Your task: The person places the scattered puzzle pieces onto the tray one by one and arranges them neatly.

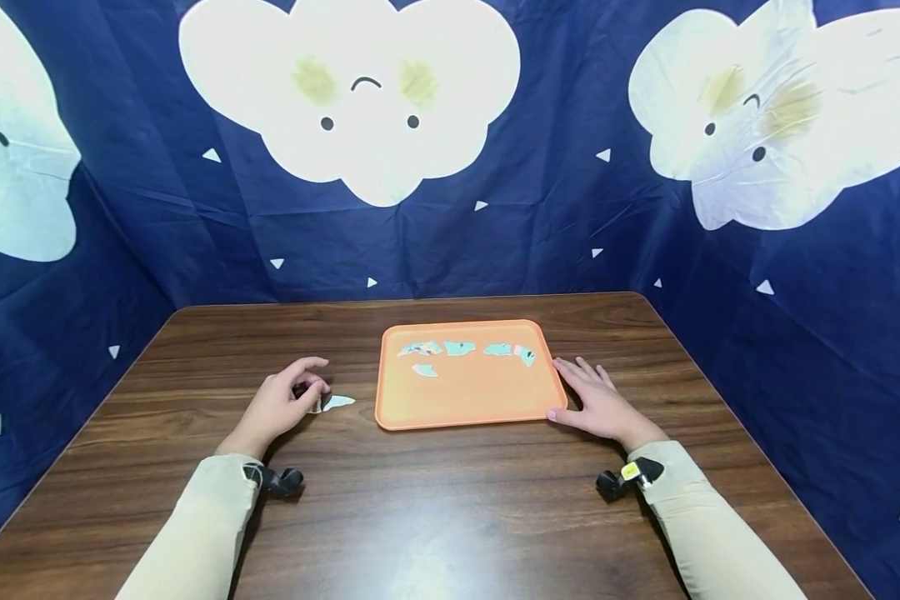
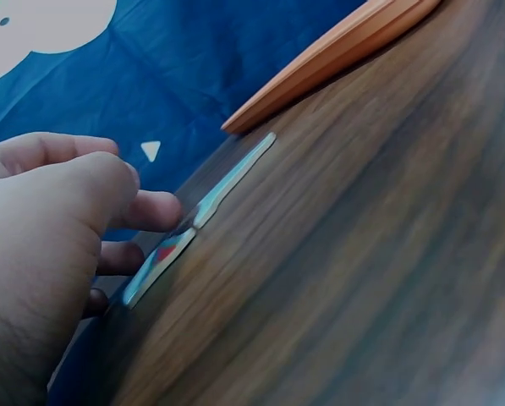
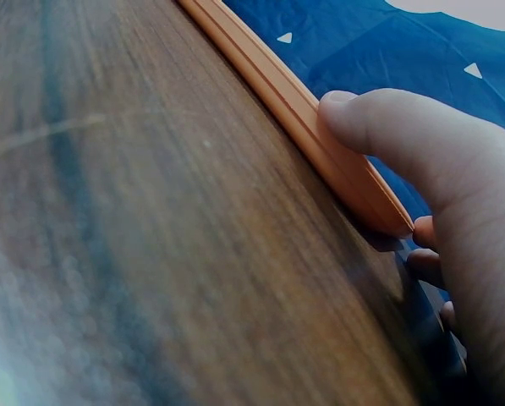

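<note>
At the left of the tray, my left hand (image 1: pixel 283 403) hovers low with loosely bent fingers over flat, irregular printed pieces on the table. One pale blue piece (image 1: pixel 337 402) points toward the tray. Beside it, nearly under the fingertips, lies another piece (image 2: pixel 161 264) with a red patch, mostly covered by the hand in the head view. My right hand (image 1: pixel 596 400) rests against the right side of an orange tray (image 1: pixel 472 400), fingers extended and thumb (image 3: pixel 354 118) on its rim. Several similar pieces lie on the tray, including a small one (image 1: pixel 424 370) below the upper row.
The tray sits on a brown wood-grain table (image 1: pixel 435 508). Dark blue cloth (image 1: pixel 435 250) with white cloud shapes hangs behind the table and along both sides. Each wrist wears a small black camera, such as the left one (image 1: pixel 288 482).
</note>
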A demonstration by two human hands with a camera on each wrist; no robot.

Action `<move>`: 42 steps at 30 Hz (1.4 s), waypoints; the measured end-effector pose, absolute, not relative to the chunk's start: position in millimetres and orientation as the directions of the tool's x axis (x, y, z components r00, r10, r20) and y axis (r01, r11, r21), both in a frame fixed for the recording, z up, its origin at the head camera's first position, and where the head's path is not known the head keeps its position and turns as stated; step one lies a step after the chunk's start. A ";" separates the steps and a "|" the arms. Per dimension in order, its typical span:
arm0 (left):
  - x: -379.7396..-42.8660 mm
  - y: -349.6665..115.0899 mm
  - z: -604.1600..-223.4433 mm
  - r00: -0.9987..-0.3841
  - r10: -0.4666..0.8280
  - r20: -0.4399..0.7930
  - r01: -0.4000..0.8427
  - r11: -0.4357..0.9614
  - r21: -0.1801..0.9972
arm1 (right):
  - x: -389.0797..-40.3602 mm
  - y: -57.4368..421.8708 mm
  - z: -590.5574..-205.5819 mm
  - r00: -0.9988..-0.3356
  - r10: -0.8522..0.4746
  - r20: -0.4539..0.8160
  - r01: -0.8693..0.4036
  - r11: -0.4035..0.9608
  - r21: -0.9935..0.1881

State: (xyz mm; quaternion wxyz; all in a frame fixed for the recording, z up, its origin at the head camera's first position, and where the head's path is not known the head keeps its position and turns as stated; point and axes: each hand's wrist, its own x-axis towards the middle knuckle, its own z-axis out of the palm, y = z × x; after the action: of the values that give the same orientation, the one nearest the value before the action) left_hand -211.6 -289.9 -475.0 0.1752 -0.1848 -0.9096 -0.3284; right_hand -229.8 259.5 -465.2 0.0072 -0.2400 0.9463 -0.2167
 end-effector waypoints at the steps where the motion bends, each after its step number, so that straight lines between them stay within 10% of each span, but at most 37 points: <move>1: -211.1 -292.0 -475.3 -0.871 0.226 0.437 0.455 0.708 0.541 | -229.8 259.7 -465.1 -0.885 -0.457 0.091 -0.451 0.792 -0.411; 42: -190.1 -325.5 -470.1 -0.833 0.306 0.460 0.499 0.774 0.390 | -228.8 258.3 -464.4 -0.884 -0.457 0.102 -0.454 0.785 -0.420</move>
State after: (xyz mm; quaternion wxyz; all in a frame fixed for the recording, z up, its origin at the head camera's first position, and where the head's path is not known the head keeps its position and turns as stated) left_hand -190.1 -325.5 -470.1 0.1890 -0.2181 -0.9226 -0.2561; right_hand -228.8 258.3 -464.4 0.0024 -0.2411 0.9448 -0.2219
